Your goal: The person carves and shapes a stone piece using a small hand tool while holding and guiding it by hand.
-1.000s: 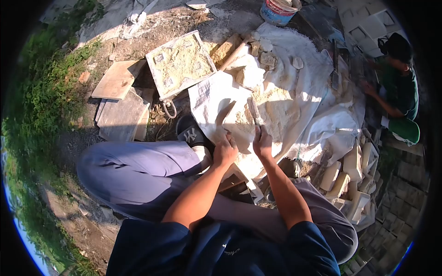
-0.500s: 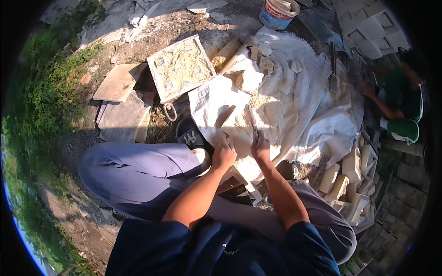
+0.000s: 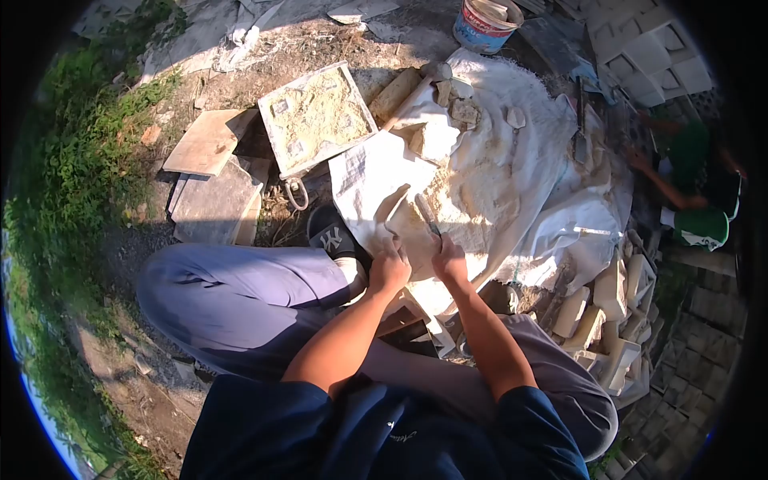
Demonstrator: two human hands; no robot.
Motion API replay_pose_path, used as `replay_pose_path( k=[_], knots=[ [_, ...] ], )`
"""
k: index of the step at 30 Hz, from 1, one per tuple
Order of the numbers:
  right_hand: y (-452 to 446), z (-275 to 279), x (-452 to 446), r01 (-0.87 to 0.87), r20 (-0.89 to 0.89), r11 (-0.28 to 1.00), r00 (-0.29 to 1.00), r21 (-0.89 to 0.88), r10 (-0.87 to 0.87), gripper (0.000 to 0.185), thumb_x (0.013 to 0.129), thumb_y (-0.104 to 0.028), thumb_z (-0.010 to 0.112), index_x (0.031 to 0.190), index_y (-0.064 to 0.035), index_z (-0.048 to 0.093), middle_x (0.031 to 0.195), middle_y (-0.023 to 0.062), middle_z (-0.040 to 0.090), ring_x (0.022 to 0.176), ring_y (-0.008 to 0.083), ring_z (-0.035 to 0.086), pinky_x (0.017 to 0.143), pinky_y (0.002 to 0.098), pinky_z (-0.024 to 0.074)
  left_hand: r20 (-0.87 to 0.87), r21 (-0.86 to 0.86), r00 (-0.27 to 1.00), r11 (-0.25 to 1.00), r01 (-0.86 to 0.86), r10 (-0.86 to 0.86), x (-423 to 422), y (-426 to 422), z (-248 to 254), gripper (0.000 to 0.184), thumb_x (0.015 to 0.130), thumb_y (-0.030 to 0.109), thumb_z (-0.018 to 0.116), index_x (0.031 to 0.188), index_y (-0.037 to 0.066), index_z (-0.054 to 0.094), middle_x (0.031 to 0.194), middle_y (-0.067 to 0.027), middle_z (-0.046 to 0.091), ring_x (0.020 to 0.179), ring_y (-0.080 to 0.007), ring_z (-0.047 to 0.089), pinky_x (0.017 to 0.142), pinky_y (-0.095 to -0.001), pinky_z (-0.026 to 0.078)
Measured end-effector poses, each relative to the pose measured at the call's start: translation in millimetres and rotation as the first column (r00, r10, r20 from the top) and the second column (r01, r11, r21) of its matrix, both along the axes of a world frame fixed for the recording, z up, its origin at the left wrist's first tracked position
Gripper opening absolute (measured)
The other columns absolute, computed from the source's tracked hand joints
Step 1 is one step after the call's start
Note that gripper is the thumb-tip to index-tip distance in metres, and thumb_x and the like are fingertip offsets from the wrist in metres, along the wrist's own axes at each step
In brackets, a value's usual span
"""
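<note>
My left hand (image 3: 390, 268) is closed round the near end of a curved, flat blade-like tool (image 3: 390, 206); its handle is hidden in the fist. My right hand (image 3: 450, 261) grips a narrow straight-bladed tool (image 3: 427, 213) that slants up and left, its tip close to the other tool. Both blades are over a white sack sheet (image 3: 544, 152) strewn with pale yellow powder (image 3: 460, 200). Beyond the hands lies a whitish block (image 3: 434, 142) on the sheet. To the left, a square mould-like frame (image 3: 318, 120) holds lumpy pale material.
Flat boards (image 3: 212, 200) are stacked at left beside green plants (image 3: 88, 152). A paint bucket (image 3: 486, 26) stands at the top. Pale cast blocks (image 3: 612, 304) pile up at right, where another person (image 3: 696, 180) in green is at work. A long dark tool (image 3: 580, 120) lies on the sheet.
The right-hand tool has swung left, its tip nearer the left-hand tool. The right hand has shifted slightly left; the left hand has barely moved.
</note>
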State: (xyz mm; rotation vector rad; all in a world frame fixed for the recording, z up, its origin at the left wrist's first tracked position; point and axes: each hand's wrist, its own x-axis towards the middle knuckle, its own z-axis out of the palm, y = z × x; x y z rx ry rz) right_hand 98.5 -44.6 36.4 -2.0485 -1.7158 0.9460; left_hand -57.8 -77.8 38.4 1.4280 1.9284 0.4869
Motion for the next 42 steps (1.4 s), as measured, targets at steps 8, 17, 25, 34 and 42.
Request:
replay_pose_path(
  k=[8, 17, 25, 34, 42],
  knots=[
    [4, 4, 0, 0.037, -0.050, 0.997, 0.998, 0.066, -0.033, 0.032, 0.103, -0.031, 0.049, 0.097, -0.0020, 0.060, 0.076, 0.0313, 0.063, 0.076, 0.0538, 0.060, 0.068, 0.0603, 0.0463, -0.042, 0.050, 0.998, 0.998, -0.050, 0.052, 2, -2, -8, 0.029, 0.101, 0.028, 0.047, 0.116, 0.003, 0.044, 0.094, -0.0310, 0.068, 0.083, -0.0504, 0.066, 0.072, -0.0564, 0.054],
    [1, -17, 9, 0.012, 0.104, 0.997, 0.995, -0.073, -0.005, 0.042, 0.102, -0.042, 0.047, 0.101, -0.0022, 0.061, 0.089, 0.0343, 0.064, 0.086, 0.0550, 0.061, 0.072, 0.0613, 0.0468, -0.040, 0.001, 0.998, 0.999, -0.042, 0.042, 2, 2, 7, 0.028, 0.100, 0.027, 0.049, 0.112, 0.001, 0.045, 0.090, -0.0283, 0.069, 0.080, -0.0479, 0.067, 0.068, -0.0558, 0.055],
    [-4, 1, 0, 0.008, -0.023, 0.995, 1.000, 0.103, -0.005, 0.035, 0.102, -0.036, 0.048, 0.095, -0.0030, 0.056, 0.077, 0.0317, 0.064, 0.079, 0.0536, 0.062, 0.069, 0.0605, 0.0489, -0.089, 0.036, 0.996, 0.999, 0.028, -0.024, 0, -4, -14, 0.029, 0.099, 0.024, 0.052, 0.112, 0.000, 0.042, 0.091, -0.0280, 0.069, 0.081, -0.0462, 0.068, 0.068, -0.0531, 0.057],
    [2, -4, 8, 0.004, -0.012, 1.000, 1.000, 0.028, -0.004, 0.035, 0.102, -0.038, 0.049, 0.100, -0.0049, 0.059, 0.080, 0.0322, 0.065, 0.081, 0.0538, 0.062, 0.073, 0.0600, 0.0496, -0.067, 0.111, 0.997, 0.994, -0.018, 0.025, 1, -2, -9, 0.025, 0.099, 0.020, 0.052, 0.110, 0.000, 0.043, 0.088, -0.0282, 0.069, 0.080, -0.0454, 0.069, 0.068, -0.0524, 0.057],
    [-9, -14, 4, -0.021, 0.122, 0.999, 0.992, -0.044, 0.026, 0.040, 0.102, -0.039, 0.050, 0.096, -0.0015, 0.060, 0.081, 0.0327, 0.063, 0.076, 0.0551, 0.060, 0.068, 0.0620, 0.0456, -0.002, 0.087, 0.998, 0.994, -0.063, 0.063, 2, -1, 1, 0.025, 0.100, 0.023, 0.050, 0.111, 0.001, 0.054, 0.097, -0.0256, 0.070, 0.084, -0.0449, 0.069, 0.071, -0.0513, 0.057]
  ],
)
